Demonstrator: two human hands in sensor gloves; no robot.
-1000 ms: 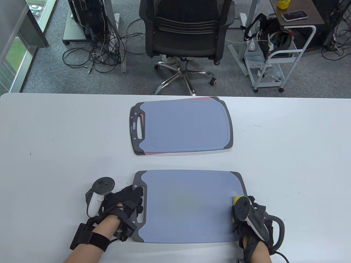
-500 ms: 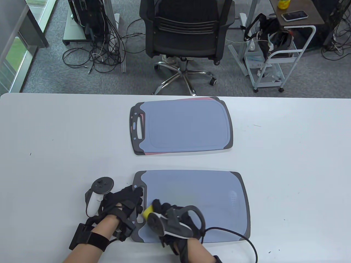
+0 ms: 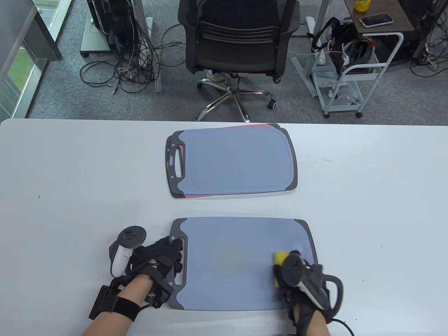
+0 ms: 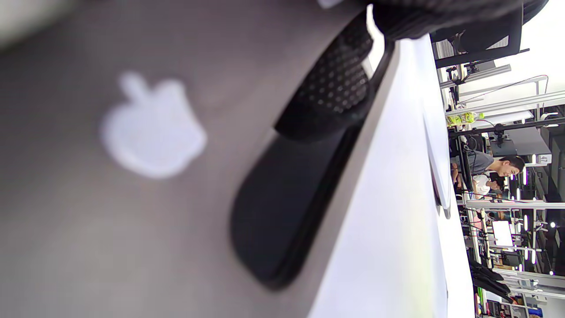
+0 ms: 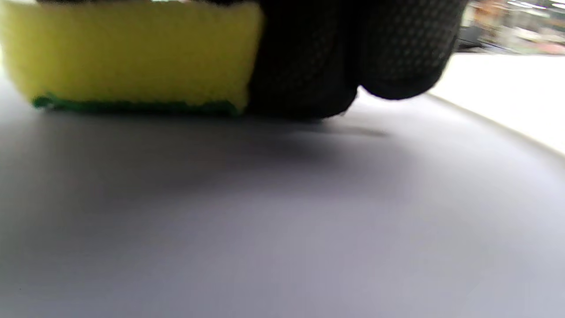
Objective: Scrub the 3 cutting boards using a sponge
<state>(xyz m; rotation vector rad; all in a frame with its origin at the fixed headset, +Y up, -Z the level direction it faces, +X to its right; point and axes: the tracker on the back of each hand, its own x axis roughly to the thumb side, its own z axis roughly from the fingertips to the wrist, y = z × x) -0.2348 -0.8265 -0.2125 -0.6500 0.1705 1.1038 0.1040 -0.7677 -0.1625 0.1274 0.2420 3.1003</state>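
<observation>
A blue cutting board with dark grey ends (image 3: 238, 259) lies at the table's near edge. My left hand (image 3: 171, 253) rests flat on its handle end; the left wrist view shows a gloved finger (image 4: 340, 79) lying by the handle slot (image 4: 282, 212). My right hand (image 3: 285, 267) grips a yellow sponge (image 3: 280, 258) with a green underside and presses it on the board's right part. In the right wrist view the sponge (image 5: 132, 53) lies flat on the board (image 5: 265, 221) beside my fingers (image 5: 353, 57). Farther back, a second blue board (image 3: 238, 161) lies on a pink board (image 3: 260, 126).
The white table (image 3: 70, 175) stretches out on both sides of the boards. Beyond its far edge stand an office chair (image 3: 238, 42), a white cart (image 3: 353, 70) and floor cables (image 3: 129, 70). A person (image 4: 499, 168) sits far off in the left wrist view.
My right hand swept the sponge from the board's right end to the handle end, then back to the right. The left hand and both far boards stayed still.
</observation>
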